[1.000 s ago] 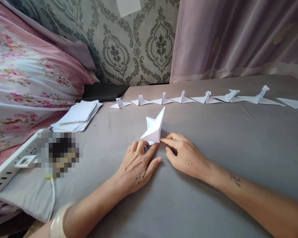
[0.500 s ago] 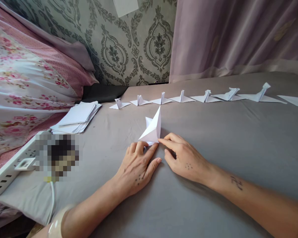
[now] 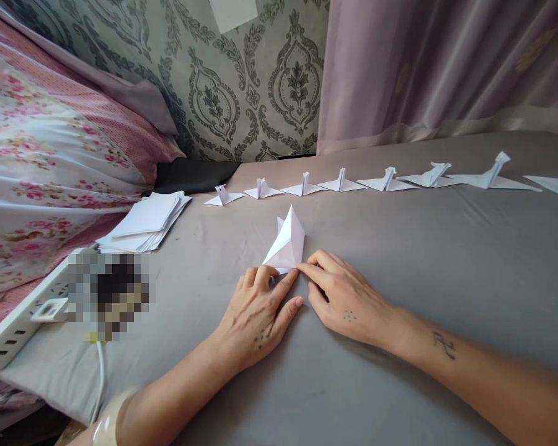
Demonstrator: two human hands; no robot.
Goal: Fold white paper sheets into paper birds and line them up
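Observation:
A partly folded sheet of white paper (image 3: 287,244) stands up from the grey cloth, one pointed flap raised. My left hand (image 3: 258,310) lies across its near edge, with fingertips pressing it against the cloth and the thumb spread to the right. The undersides of those fingers are hidden. My right hand (image 3: 348,294) has its index finger stretched to the paper's lower right corner, touching it, while the thumb stays apart. Behind the sheet stretches a row of several folded paper figures (image 3: 341,181) with flat wings and upright necks.
A stack of white paper (image 3: 146,217) lies at the left, before a black flat item (image 3: 190,175). A white power strip (image 3: 18,325) with a cable (image 3: 101,378) runs along the left edge, beside a blurred-out patch. Floral fabric (image 3: 51,148) hangs at left, a mauve curtain (image 3: 428,68) behind.
The raised paper flap has tipped leftward and folded closer over the sheet. Both hands stay nearly in place; the view has shifted slightly.

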